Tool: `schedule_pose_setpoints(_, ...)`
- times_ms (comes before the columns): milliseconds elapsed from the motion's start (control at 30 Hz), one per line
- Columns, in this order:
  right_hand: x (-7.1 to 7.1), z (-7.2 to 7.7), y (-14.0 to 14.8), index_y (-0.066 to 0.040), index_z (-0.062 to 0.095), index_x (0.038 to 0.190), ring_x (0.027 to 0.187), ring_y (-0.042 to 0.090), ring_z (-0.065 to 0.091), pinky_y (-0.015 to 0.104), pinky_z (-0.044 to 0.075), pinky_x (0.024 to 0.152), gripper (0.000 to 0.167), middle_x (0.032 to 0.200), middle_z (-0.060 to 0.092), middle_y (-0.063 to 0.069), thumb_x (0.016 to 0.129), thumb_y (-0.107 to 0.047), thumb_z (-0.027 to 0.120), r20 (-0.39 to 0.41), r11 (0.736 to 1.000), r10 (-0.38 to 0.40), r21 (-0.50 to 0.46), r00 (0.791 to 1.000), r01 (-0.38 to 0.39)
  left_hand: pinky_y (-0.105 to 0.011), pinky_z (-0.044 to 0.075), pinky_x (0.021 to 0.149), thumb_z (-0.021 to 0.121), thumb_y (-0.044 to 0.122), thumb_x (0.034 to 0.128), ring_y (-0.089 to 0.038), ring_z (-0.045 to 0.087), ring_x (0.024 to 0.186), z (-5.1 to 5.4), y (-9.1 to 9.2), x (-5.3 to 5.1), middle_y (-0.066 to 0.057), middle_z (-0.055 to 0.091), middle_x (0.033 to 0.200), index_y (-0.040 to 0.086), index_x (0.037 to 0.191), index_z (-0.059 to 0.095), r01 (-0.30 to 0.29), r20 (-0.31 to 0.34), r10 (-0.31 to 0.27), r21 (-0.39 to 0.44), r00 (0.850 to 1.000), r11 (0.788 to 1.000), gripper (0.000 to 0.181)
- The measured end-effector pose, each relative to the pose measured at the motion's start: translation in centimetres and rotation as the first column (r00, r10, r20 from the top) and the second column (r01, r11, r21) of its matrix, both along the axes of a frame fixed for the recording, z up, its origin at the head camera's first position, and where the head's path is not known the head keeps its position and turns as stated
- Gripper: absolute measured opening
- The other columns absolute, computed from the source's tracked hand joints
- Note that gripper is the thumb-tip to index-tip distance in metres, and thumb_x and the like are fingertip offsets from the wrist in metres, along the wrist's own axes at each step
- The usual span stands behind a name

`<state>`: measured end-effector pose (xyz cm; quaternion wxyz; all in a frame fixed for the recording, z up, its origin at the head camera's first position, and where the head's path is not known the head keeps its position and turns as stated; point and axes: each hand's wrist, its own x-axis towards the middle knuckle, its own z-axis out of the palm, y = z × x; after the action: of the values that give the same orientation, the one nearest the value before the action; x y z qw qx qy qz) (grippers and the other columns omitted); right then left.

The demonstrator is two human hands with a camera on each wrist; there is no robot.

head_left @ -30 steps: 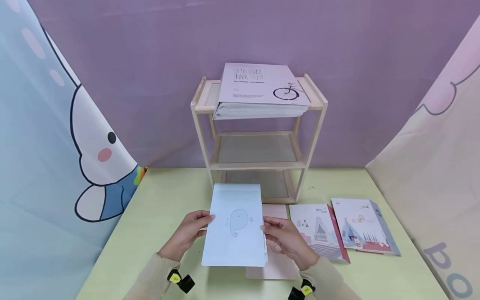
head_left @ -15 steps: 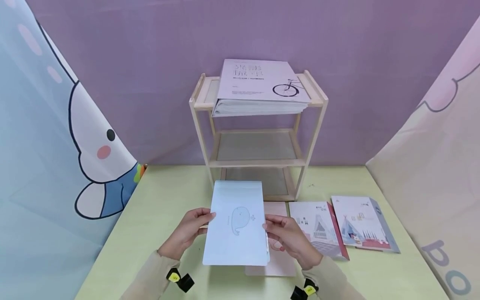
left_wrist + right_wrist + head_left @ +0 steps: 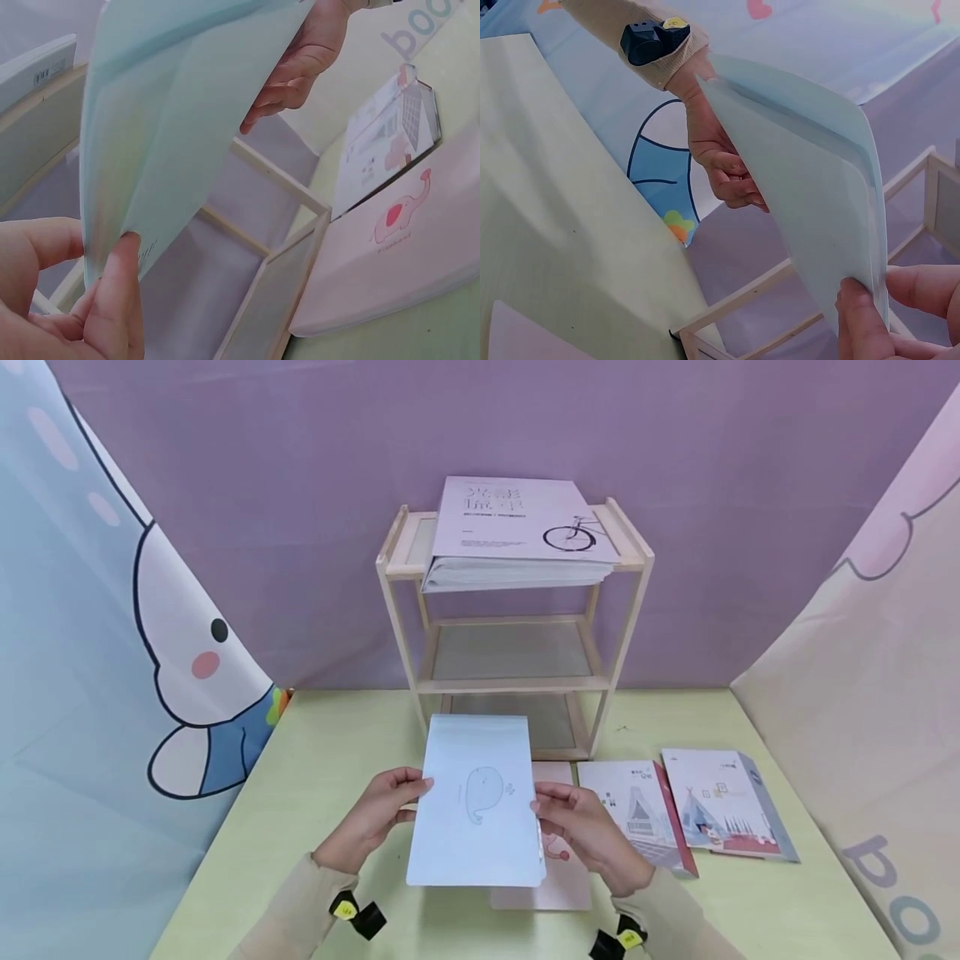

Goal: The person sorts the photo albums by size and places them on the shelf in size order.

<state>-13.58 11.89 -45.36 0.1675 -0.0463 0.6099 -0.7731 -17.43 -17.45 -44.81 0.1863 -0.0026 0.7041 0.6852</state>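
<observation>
Above the near part of the table, a light blue notebook [image 3: 457, 847] with a whale drawn on its cover is held up and tilted. My left hand [image 3: 372, 818] pinches its left edge between thumb and fingers. On the opposite edge, my right hand [image 3: 592, 835] grips it the same way. From the right wrist view, the light blue notebook [image 3: 802, 180] looks thin, its covers slightly parted along one side. A pink notebook [image 3: 543, 892] lies partly hidden beneath it; the left wrist view shows a red elephant on this pink notebook [image 3: 330, 292].
A three-tier wooden shelf [image 3: 517, 685] stands at the back, with large books [image 3: 517, 527] piled on top. On the table's right lie a book with a red spine [image 3: 626, 802] and a book with a grey-blue edge [image 3: 723, 802]. Printed fabric surrounds the table.
The light blue notebook has shifted slightly right in the head view, and both hands have stayed on its edges. My right hand has moved a little to the right with it.
</observation>
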Motion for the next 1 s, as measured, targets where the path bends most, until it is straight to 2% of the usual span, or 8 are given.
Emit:
schedule_pose_setpoints(167,0.1,0.2,0.3,0.024,0.035,0.129,0.084,0.010,0.065,0.020,0.053,0.073,0.050,0.102,0.067,0.007,0.090,0.000,0.056,-0.008,1.000,0.018,-0.017,1.000,-0.019,-0.022,0.051,0.059,0.061,0.013,0.0915,-0.011,0.058,0.074,0.1,0.3,0.3,-0.001,0.061,0.085,-0.004,0.102,0.054,-0.028,0.003,0.028,-0.003,1.000,1.000,0.021)
schedule_pose_setpoints(333,0.2,1.0,0.6,0.024,0.035,0.129,0.088,0.010,0.064,0.022,0.053,0.077,0.050,0.104,0.066,0.007,0.091,-0.001,0.056,-0.020,1.000,0.018,-0.009,1.000,-0.018,-0.022,0.050,0.059,0.060,0.014,0.0921,-0.011,0.057,0.073,0.4,0.6,0.3,-0.001,0.060,0.086,-0.004,0.103,0.054,-0.020,-0.017,0.020,-0.001,1.000,1.000,0.022)
schedule_pose_setpoints(600,0.3,2.1,1.2,0.023,0.033,0.131,0.091,0.010,0.064,0.023,0.052,0.082,0.051,0.103,0.066,0.004,0.091,-0.002,0.055,-0.006,1.000,0.003,-0.007,1.000,-0.003,-0.024,0.049,0.061,0.058,0.014,0.0934,-0.012,0.057,0.075,1.2,1.3,0.3,-0.001,0.060,0.086,-0.003,0.103,0.054,-0.015,-0.041,0.015,0.005,0.999,1.000,0.019)
schedule_pose_setpoints(800,0.4,2.7,1.3,0.021,0.034,0.132,0.092,0.009,0.064,0.024,0.052,0.083,0.052,0.103,0.066,0.002,0.092,-0.003,0.056,-0.003,1.000,-0.013,-0.006,1.000,0.013,-0.024,0.047,0.059,0.059,0.014,0.0928,-0.012,0.056,0.072,2.2,1.8,0.5,0.000,0.060,0.084,-0.004,0.104,0.053,-0.044,-0.055,0.042,-0.028,0.998,0.999,0.022)
schedule_pose_setpoints(1000,0.4,3.1,1.4,0.020,0.035,0.131,0.092,0.009,0.064,0.024,0.052,0.082,0.051,0.102,0.066,0.001,0.091,-0.003,0.057,-0.003,0.999,-0.033,0.010,0.999,0.033,-0.024,0.048,0.059,0.057,0.012,0.0936,-0.012,0.056,0.071,2.6,2.1,0.6,-0.001,0.059,0.086,-0.005,0.107,0.053,-0.049,-0.058,0.048,-0.028,0.997,0.998,0.022)
